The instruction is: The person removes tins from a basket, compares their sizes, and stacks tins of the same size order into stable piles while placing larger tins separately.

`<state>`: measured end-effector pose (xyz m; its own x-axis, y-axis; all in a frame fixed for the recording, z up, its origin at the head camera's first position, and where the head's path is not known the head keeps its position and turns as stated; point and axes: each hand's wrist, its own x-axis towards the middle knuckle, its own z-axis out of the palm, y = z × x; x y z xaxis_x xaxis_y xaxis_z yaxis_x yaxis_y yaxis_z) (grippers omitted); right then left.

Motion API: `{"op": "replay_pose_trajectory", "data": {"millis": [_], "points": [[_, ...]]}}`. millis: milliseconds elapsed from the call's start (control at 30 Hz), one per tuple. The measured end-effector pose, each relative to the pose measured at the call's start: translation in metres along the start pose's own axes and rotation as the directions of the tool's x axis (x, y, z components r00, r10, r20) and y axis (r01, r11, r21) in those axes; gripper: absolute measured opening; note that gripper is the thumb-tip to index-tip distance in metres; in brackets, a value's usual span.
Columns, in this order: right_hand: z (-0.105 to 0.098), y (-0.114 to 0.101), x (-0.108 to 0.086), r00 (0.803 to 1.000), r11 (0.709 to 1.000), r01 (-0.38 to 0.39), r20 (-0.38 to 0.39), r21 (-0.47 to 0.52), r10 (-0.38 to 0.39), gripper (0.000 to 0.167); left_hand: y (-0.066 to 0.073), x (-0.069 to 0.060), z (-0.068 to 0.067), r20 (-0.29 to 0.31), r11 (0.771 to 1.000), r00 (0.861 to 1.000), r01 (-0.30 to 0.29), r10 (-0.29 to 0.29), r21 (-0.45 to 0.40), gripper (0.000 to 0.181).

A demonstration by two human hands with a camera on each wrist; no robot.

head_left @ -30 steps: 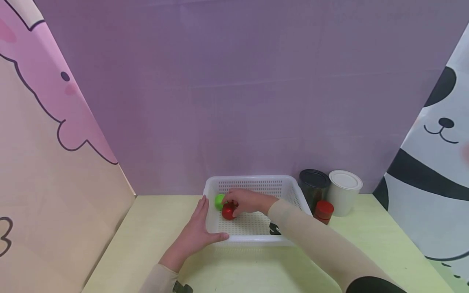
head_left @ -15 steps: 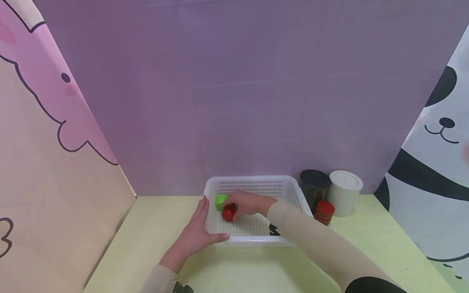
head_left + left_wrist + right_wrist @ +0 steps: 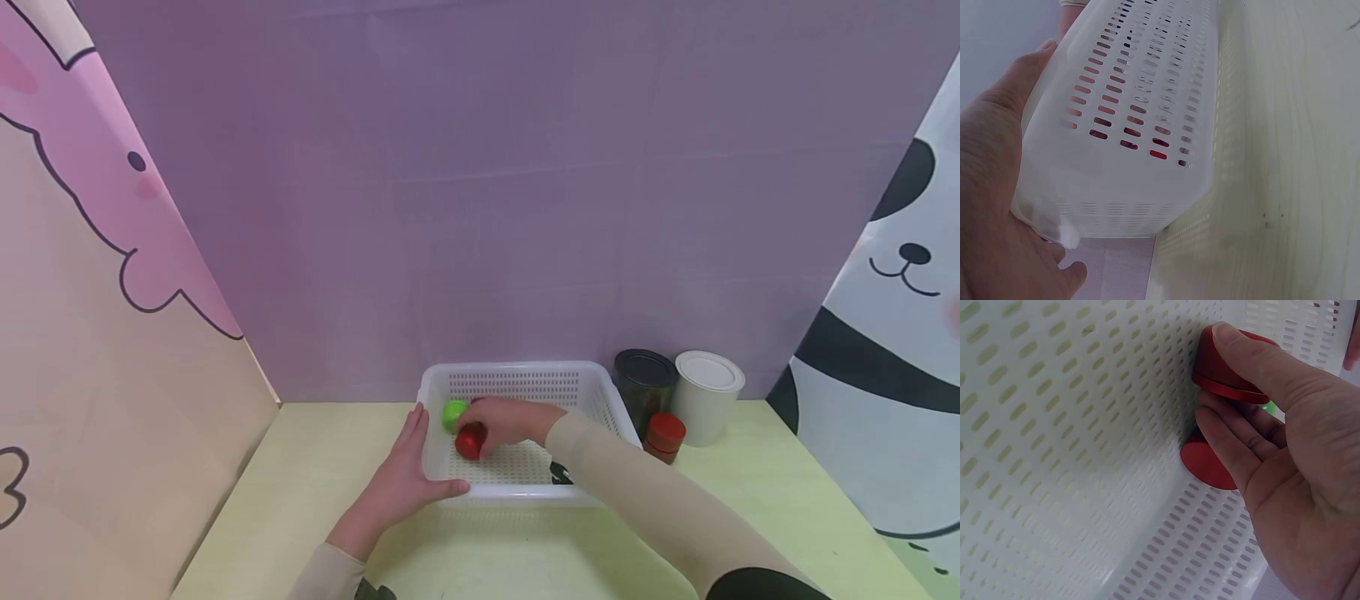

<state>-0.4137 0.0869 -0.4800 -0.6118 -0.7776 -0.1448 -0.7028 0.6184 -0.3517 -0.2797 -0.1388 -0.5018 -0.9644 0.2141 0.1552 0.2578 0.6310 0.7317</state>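
White basket (image 3: pixel 525 492) contains green object (image 3: pixel 453 414) toward left edge. Right hand (image 3: pixel 512 419) pinches red container (image 3: pixel 469 445) inside; left hand (image 3: pixel 401 473), spread, touches near-left corner.

No readable text, labels, brands, numbers or signs.

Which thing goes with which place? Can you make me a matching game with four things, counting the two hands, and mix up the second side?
Column one
1. Left hand
2. Right hand
3. Green thing
4. White canister

Column two
A. Stands to the right of the black canister in the head view
B. Grips a red thing
C. Touches the outside and rim of the basket
D. Inside the basket, with no hand gripping it

Right pairs
1-C, 2-B, 3-D, 4-A
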Motion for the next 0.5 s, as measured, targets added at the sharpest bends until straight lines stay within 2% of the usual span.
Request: {"op": "replay_pose_trajectory", "data": {"millis": [267,500], "points": [[-0.0002,-0.0004,-0.0005,1.000,1.000,0.010,0.010,-0.002,-0.010,0.057,-0.0037,0.0013,0.0014,0.007,1.000,1.000,0.006,-0.006,0.000,0.138],[-0.0033,-0.0021,-0.0028,1.000,0.999,0.001,0.016,0.037,-0.001,0.053,-0.0066,0.0025,0.0025,0.011,1.000,1.000,0.021,-0.021,-0.003,0.141]]}}
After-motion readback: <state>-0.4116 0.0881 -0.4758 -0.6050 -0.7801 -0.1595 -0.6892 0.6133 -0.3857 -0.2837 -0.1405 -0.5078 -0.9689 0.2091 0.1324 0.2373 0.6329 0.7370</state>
